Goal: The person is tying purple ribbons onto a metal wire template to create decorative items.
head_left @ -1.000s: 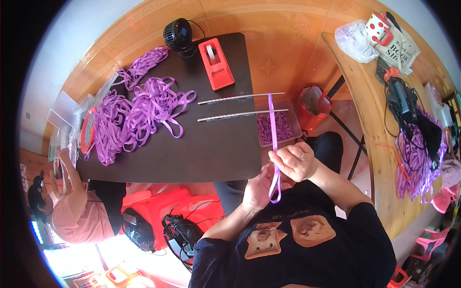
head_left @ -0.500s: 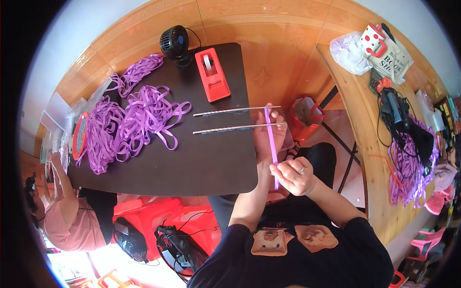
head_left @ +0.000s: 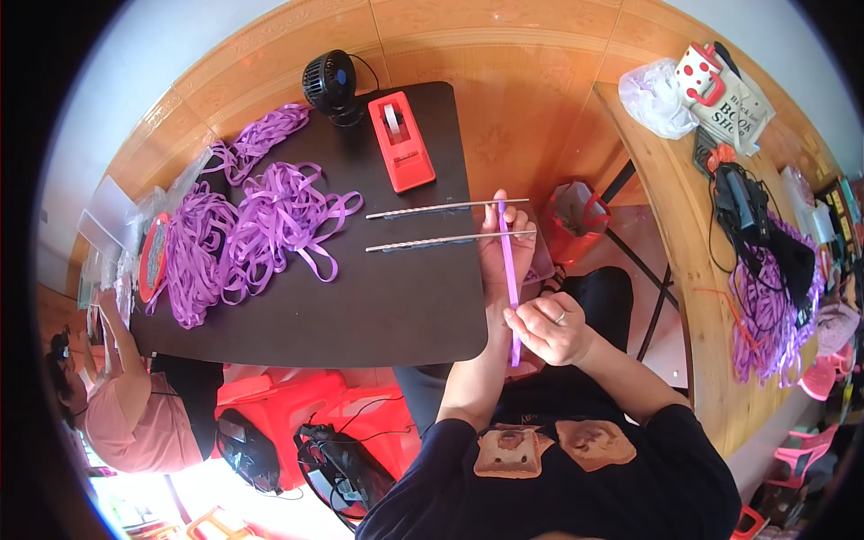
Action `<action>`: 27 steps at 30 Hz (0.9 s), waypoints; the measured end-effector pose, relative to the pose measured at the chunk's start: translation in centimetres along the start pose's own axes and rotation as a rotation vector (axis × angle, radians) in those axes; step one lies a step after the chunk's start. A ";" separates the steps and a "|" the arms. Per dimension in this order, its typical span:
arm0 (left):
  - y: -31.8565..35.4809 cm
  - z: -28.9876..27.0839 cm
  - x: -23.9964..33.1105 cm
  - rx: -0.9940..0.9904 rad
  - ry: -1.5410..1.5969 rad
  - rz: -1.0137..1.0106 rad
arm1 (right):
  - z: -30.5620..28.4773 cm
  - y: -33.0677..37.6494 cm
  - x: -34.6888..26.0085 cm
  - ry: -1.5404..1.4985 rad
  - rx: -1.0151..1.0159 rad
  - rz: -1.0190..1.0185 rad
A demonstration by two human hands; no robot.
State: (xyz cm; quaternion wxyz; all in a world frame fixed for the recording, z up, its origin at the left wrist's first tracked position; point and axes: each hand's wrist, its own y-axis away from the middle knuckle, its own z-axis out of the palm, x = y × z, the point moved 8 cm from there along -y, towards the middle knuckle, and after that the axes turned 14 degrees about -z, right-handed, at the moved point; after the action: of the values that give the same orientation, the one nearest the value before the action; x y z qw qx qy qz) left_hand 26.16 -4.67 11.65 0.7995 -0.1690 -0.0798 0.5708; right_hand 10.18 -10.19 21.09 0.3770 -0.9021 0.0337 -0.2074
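My left hand (head_left: 502, 245) reaches past the table's right edge and holds the far end of a purple ribbon strip (head_left: 509, 270) against the tips of two thin metal rods (head_left: 447, 225) that jut off the dark table (head_left: 387, 306). My right hand (head_left: 551, 328) sits closer to my body and pinches the near end of the same strip, which runs taut between both hands.
A heap of purple ribbons (head_left: 243, 238) covers the table's left part. A red tape dispenser (head_left: 401, 141) and a small black fan (head_left: 330, 83) stand at the back. A red bag (head_left: 578, 221) hangs beside the table. Another person (head_left: 135, 405) sits at lower left. A wooden bench (head_left: 693, 270) lies right.
My left hand has stretched forward from near my chest to the rod tips. The ribbon strip, earlier dangling near my body, is now pulled straight between both hands.
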 end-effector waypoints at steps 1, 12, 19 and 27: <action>-0.1 0.0 0.0 -0.001 -0.001 -0.001 | 0.1 0.1 0.0 -0.006 0.001 0.000; 0.3 -0.2 0.7 -0.016 -0.034 0.050 | 0.4 -0.1 -0.2 -0.045 0.005 0.021; 1.1 -1.5 0.4 0.088 0.014 0.023 | -0.7 -1.1 0.8 -0.057 0.055 0.066; 1.8 -4.8 0.4 0.191 -0.046 -0.151 | -2.6 -5.7 8.2 -0.273 0.102 0.188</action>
State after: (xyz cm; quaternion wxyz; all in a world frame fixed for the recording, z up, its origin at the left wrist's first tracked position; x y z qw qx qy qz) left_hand 26.29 -4.63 6.50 0.8506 -0.0721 -0.0559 0.5178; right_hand 16.04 -9.59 29.56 0.4410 -0.8945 0.0559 -0.0480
